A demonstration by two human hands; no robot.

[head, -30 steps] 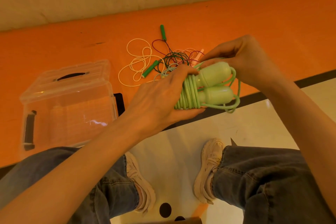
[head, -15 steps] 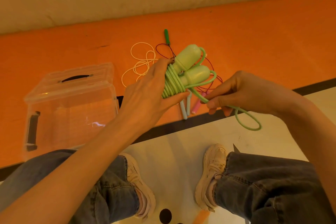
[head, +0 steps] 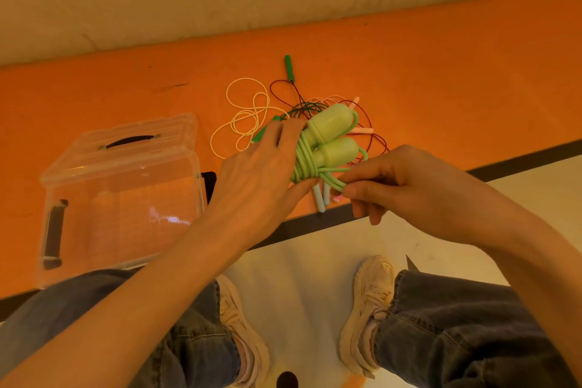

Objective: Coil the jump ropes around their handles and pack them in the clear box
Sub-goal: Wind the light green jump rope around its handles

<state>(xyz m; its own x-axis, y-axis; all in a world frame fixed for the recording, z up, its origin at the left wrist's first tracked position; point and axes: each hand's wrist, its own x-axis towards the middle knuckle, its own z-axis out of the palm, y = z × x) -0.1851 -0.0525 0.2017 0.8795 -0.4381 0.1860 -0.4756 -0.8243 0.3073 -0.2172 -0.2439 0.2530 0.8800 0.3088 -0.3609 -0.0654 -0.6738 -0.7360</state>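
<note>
At frame centre we see the left hand (head: 261,173) clenched around the coiled end of the light green jump rope (head: 324,145), its two handles side by side and pointing to the upper right, the cord wound around their necks. The right hand (head: 406,186), at centre right, pinches the loose end of the same green cord between thumb and fingers, just below the handles. Behind the bundle, on the orange mat (head: 441,72), we note a tangle of other ropes (head: 283,110): a cream cord, a dark red cord, a dark green handle and pale blue and pink handles. The clear box (head: 119,195) stands at the left of the frame, lid raised, well apart from the bundle. Jeans and pale shoes fill the lower frame.
</note>
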